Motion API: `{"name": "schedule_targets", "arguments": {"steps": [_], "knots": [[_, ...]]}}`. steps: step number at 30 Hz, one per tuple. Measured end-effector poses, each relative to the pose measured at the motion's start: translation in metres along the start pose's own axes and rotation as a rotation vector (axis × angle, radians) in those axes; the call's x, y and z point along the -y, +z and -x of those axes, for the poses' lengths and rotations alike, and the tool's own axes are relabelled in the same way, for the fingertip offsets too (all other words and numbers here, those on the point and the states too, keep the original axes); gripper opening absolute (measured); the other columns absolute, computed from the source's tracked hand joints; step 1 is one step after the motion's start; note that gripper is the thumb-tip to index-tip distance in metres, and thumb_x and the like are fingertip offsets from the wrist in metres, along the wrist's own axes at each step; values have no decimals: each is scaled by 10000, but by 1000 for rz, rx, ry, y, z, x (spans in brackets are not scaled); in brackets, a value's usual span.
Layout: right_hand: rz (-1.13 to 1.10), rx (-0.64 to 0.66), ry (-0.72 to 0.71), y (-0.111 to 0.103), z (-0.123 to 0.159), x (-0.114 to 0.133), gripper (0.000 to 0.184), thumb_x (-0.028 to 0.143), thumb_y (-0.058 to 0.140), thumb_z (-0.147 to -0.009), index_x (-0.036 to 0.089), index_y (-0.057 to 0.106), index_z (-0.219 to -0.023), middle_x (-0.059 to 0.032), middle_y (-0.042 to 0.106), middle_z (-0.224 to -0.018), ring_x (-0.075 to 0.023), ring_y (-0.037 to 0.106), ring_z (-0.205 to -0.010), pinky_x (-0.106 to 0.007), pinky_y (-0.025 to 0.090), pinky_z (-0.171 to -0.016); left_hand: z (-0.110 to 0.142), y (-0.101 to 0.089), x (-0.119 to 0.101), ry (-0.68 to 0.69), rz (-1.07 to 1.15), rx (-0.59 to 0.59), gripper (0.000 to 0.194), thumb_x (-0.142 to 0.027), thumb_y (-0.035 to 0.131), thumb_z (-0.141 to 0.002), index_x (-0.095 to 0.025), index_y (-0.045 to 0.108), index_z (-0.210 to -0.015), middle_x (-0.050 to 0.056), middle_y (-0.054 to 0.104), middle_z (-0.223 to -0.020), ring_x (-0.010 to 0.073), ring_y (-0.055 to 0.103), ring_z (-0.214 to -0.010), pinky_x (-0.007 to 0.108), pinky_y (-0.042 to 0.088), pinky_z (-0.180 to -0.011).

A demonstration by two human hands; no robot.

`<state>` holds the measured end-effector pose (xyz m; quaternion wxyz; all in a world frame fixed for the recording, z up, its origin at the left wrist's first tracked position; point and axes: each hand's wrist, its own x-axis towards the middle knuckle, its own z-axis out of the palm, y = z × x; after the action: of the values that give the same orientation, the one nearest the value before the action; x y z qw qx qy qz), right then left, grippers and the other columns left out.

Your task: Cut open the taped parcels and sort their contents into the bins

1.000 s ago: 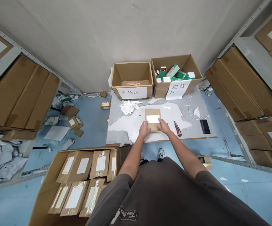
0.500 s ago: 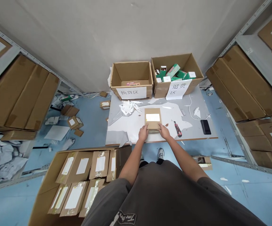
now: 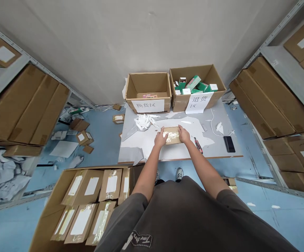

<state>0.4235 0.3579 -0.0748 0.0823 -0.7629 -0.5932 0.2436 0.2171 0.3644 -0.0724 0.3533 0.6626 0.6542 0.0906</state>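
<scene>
The small cardboard box (image 3: 172, 135) sits between my two grips, in front of my body, its taped face showing. My left grip (image 3: 160, 138) is closed on its left end and my right grip (image 3: 184, 135) on its right end, with only the box's thickness between fingers and thumbs. Both my forearms reach forward and inward. The red cutter (image 3: 198, 145) lies just right of my right grip, on the tabletop (image 3: 152, 147). My hands cover the box's ends; glare blurs the tape, and I cannot tell whether its underside touches the tabletop.
</scene>
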Motion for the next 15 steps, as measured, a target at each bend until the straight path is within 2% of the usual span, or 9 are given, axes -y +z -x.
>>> {"name": "schedule_targets", "arguments": {"steps": [3, 6, 8, 11, 13, 15], "knots": [[-11, 22, -25, -1, -3, -9, 585, 407, 293, -1149, 230, 358, -1702, -156, 694, -1349, -287, 677, -1160, -362, 502, -1017, -8, 4, -4, -8, 18, -46, 714, -525, 455, -1077, -297, 279, -1730, 171, 569, -1524, 344, 606, -1344, 413, 493, -1053], [-35, 42, -105, -4, 6, -24, 619, 459, 371, -1128, 241, 351, -1707, -153, 660, -1425, -301, 661, -1217, -375, 515, -1023, -6, 5, 1, 48, 48, -72, 638, -512, 432, -1086, -288, 394, -1682, 150, 515, -1596, 323, 591, -1373, 411, 497, -1087], [-48, 37, -147, -3, 17, -34, 643, 483, 477, -1092, 249, 393, -1686, -147, 619, -1490, -309, 647, -1258, -385, 519, -1037, 0, 5, 8, 117, 41, -46, 649, -535, 525, -1053, -285, 454, -1647, 139, 457, -1659, 324, 559, -1423, 410, 482, -1129], [-64, 16, -204, 7, 36, -46, 721, 479, 659, -1000, 266, 438, -1653, -131, 557, -1559, -309, 631, -1291, -385, 525, -1047, 8, 7, 17, 189, -1, 30, 837, -550, 762, -916, -282, 451, -1646, 143, 286, -1769, 368, 496, -1499, 425, 480, -1151], [-68, 16, -220, 16, 46, -48, 786, 437, 736, -948, 280, 426, -1653, -125, 538, -1570, -309, 624, -1304, -392, 528, -1050, 9, 8, 20, 193, -5, 60, 893, -548, 821, -872, -282, 454, -1641, 146, 200, -1802, 385, 475, -1522, 431, 485, -1153], [-67, 16, -197, 24, 51, -45, 792, 370, 735, -947, 294, 401, -1661, -124, 530, -1572, -309, 625, -1307, -406, 530, -1049, 8, 9, 22, 184, 8, 71, 890, -539, 832, -872, -286, 453, -1637, 148, 191, -1804, 377, 465, -1537, 428, 475, -1169]]}}
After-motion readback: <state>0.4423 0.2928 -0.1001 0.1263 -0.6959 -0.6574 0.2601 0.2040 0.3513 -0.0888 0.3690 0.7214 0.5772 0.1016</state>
